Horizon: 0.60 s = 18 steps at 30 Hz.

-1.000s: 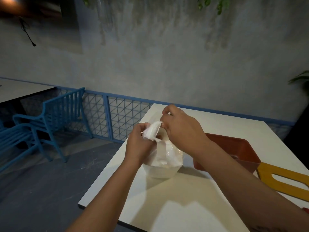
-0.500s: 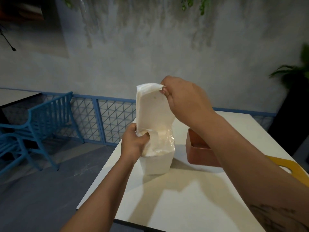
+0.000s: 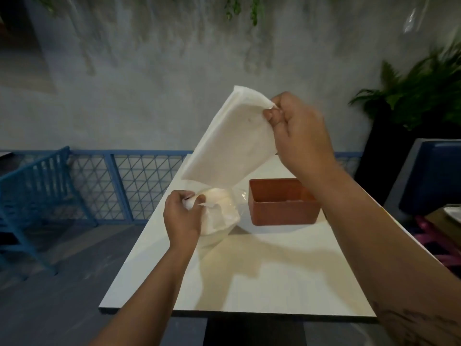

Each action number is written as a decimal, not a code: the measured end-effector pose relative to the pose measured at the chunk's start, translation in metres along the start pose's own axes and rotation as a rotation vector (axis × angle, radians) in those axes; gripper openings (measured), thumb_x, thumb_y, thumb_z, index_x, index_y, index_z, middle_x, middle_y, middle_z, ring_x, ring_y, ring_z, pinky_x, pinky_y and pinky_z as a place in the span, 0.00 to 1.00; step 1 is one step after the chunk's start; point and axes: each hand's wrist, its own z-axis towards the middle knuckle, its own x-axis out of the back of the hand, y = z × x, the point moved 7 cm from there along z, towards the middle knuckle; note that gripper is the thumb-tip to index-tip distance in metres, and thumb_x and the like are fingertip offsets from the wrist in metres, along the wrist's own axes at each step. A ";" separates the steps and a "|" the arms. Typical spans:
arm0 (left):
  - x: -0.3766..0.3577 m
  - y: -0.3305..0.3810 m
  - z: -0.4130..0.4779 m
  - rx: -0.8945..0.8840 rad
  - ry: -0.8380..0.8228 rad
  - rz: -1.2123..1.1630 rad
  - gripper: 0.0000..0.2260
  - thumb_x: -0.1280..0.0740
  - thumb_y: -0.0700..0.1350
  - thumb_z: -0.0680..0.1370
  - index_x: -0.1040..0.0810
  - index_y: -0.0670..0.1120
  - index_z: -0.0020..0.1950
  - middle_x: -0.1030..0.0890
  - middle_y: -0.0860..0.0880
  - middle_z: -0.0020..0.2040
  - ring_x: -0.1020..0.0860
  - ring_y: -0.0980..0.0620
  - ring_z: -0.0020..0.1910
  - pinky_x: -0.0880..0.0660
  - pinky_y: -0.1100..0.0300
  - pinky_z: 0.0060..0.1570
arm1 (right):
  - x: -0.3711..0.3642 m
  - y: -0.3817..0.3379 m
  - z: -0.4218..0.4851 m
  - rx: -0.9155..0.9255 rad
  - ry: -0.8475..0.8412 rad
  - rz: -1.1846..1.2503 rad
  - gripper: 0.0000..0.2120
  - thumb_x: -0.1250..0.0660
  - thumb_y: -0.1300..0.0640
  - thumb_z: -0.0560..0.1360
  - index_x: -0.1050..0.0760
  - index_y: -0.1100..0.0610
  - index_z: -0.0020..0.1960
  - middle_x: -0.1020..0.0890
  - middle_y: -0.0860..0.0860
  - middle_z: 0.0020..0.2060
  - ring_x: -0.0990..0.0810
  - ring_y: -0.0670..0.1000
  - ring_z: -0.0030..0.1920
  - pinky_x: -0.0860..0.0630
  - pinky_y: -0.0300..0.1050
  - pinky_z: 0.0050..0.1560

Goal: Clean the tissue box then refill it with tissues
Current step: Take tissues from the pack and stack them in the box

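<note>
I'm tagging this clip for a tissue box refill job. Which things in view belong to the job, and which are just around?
Part of the job:
- tissue, pinched by the right hand
- tissue pack, gripped by the left hand
- orange tissue box, open and standing on the white table

Just around:
- blue chair
- blue railing
- potted plant

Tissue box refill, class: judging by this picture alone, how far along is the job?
Done: the orange tissue box sits open and empty on the table. In hand: the right hand lifts a tissue from the pack, which the left hand steadies. Left: loading tissues and fitting a lid, which is not in view.
</note>
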 end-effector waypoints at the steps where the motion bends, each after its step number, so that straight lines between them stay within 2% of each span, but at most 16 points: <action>1: -0.001 -0.001 -0.008 -0.040 0.020 0.003 0.07 0.30 0.39 0.72 0.26 0.47 0.45 0.24 0.55 0.45 0.27 0.53 0.48 0.31 0.60 0.50 | 0.007 0.011 -0.002 -0.053 0.012 0.037 0.10 0.43 0.55 0.81 0.26 0.59 0.51 0.28 0.47 0.34 0.25 0.52 0.42 0.26 0.49 0.40; 3: -0.004 -0.003 -0.024 -0.132 0.042 0.013 0.07 0.29 0.42 0.73 0.27 0.47 0.44 0.26 0.57 0.43 0.27 0.54 0.48 0.32 0.61 0.48 | 0.018 0.037 -0.008 -0.172 0.025 0.136 0.08 0.43 0.55 0.80 0.27 0.58 0.49 0.30 0.44 0.34 0.23 0.55 0.44 0.22 0.57 0.42; 5: -0.009 -0.008 -0.038 -0.200 0.047 0.086 0.08 0.30 0.43 0.74 0.29 0.48 0.43 0.27 0.54 0.43 0.28 0.52 0.46 0.32 0.60 0.45 | 0.023 0.067 -0.017 -0.291 0.023 0.221 0.07 0.43 0.55 0.81 0.30 0.55 0.47 0.27 0.48 0.37 0.21 0.57 0.45 0.19 0.56 0.38; 7: -0.017 -0.018 -0.051 -0.230 0.051 0.212 0.07 0.31 0.37 0.73 0.29 0.46 0.42 0.28 0.51 0.43 0.29 0.51 0.46 0.33 0.60 0.43 | 0.029 0.098 -0.028 -0.374 0.011 0.260 0.07 0.43 0.54 0.80 0.30 0.55 0.46 0.23 0.54 0.42 0.21 0.60 0.46 0.19 0.55 0.36; 10: -0.032 -0.040 -0.065 -0.263 0.023 0.358 0.08 0.35 0.29 0.71 0.25 0.42 0.42 0.26 0.48 0.43 0.29 0.48 0.47 0.34 0.60 0.41 | 0.039 0.144 -0.048 -0.464 -0.017 0.253 0.11 0.43 0.49 0.77 0.27 0.55 0.46 0.20 0.58 0.43 0.20 0.61 0.44 0.22 0.64 0.44; 13: -0.047 -0.057 -0.073 -0.281 0.002 0.480 0.08 0.36 0.29 0.71 0.24 0.41 0.42 0.24 0.45 0.44 0.29 0.47 0.46 0.38 0.63 0.43 | 0.047 0.190 -0.072 -0.570 -0.065 0.275 0.11 0.43 0.52 0.79 0.26 0.56 0.45 0.20 0.59 0.42 0.20 0.62 0.44 0.21 0.64 0.43; 15: -0.051 -0.060 -0.070 -0.293 0.000 0.555 0.09 0.35 0.28 0.70 0.24 0.41 0.42 0.23 0.43 0.45 0.29 0.45 0.47 0.39 0.64 0.44 | 0.047 0.216 -0.087 -0.649 -0.092 0.322 0.10 0.43 0.54 0.80 0.26 0.53 0.42 0.20 0.59 0.43 0.20 0.63 0.45 0.20 0.64 0.41; 18: -0.060 -0.059 -0.063 -0.252 -0.027 0.670 0.11 0.34 0.26 0.68 0.23 0.40 0.44 0.24 0.40 0.47 0.28 0.41 0.48 0.34 0.57 0.43 | 0.046 0.255 -0.111 -0.789 -0.152 0.440 0.10 0.43 0.54 0.81 0.25 0.55 0.46 0.21 0.58 0.47 0.20 0.62 0.46 0.19 0.60 0.36</action>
